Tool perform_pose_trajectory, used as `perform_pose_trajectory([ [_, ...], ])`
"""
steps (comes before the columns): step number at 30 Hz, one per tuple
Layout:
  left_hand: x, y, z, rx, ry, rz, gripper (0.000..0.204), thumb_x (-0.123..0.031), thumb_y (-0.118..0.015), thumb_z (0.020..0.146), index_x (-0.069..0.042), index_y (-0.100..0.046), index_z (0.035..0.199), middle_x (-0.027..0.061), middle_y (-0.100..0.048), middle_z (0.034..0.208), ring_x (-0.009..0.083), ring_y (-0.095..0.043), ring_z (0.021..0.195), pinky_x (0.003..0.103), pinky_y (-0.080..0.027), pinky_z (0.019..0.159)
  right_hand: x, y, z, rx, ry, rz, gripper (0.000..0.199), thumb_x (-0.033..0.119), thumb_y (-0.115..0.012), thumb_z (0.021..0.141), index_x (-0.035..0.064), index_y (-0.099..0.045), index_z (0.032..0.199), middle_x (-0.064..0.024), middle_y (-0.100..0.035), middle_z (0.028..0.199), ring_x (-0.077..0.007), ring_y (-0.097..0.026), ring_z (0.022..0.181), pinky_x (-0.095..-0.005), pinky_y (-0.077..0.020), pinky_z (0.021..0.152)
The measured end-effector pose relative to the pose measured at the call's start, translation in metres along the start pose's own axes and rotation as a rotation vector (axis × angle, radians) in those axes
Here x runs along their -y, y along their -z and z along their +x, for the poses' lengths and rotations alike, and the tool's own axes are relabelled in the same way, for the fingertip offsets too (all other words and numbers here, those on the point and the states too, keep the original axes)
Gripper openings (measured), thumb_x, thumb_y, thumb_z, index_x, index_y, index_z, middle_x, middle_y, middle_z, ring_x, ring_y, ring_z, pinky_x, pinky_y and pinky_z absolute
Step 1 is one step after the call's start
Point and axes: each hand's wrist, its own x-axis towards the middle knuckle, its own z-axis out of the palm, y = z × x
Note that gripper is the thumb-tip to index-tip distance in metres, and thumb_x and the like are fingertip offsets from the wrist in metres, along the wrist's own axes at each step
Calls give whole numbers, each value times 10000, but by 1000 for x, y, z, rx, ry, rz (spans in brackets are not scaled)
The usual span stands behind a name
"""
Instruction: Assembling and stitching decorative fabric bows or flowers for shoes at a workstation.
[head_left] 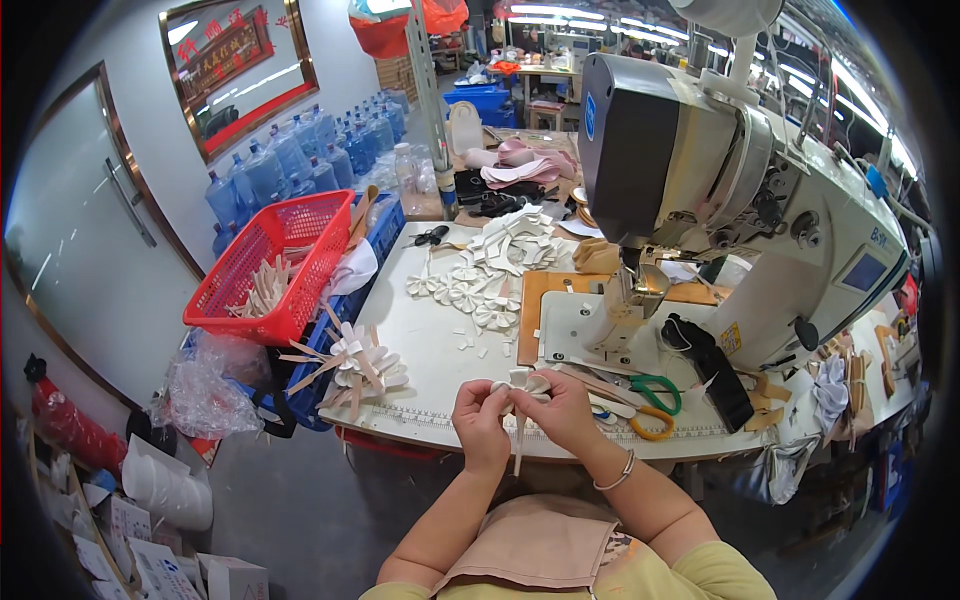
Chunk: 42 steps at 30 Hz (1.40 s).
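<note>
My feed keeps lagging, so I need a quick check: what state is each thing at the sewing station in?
White bow piece: held in both hands at the table's front edge.
Left hand: closed on it.
Right hand: closed on it.
Green and yellow scissors: lying flat, untouched.
Red basket: tilted, holding strips.
Sewing machine: nothing under its needle.

Sewing workshop — industrial sewing machine (720,180), cut pieces (500,265).

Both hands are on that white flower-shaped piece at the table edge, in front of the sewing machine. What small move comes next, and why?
Probably keep pinching the white petal-shaped fabric flower: left hand and right hand both grip it, with a strip hanging below. Finished ones lie in the white flower pile.
</note>
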Motion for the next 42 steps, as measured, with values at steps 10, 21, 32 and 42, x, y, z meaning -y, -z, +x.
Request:
perform_pose_trajectory([
  [10, -7, -3, 4, 124, 164, 126, 276, -16, -580, 828, -2, -435, 1063, 83, -574, 890, 126, -588, 771, 249, -523, 658, -5, 9, 10, -38, -245, 216, 162, 165, -661, 788, 6, -641, 815, 3, -602, 661, -38, -502, 572, -204, -400, 503],
  [21, -26, -1, 6, 475, -963, 1205, 412, 107, -532, 706, -47, -575, 1086, 104, -568, 988, 311, -583, 889, 371, -483, 757, -8, 31, 16, 180, -310, 329, 208, 203, -597, 844, 1, -568, 885, 7, -509, 580, -56, -445, 477, -200, -362, 430],
  [32, -25, 21, 22, 45, 331, 80, 204, -46, -596, 813, 24, -570, 1003, 64, -620, 843, 128, -598, 751, 241, -493, 689, -35, 65, -51, 8, 228, -1011, 174, 110, -609, 722, 48, -595, 884, -105, -565, 863, -282, -538, 836, -379, -443, 735],
  [42, -31, 17, 13, 112, 325, 222, 272, -24, -603, 787, 41, -561, 1047, 79, -628, 851, 126, -592, 737, 245, -480, 691, 2, 47, -18, -203, 149, -498, 268, 86, -591, 782, 48, -568, 1047, -135, -506, 876, -276, -541, 704, -356, -454, 623],
])
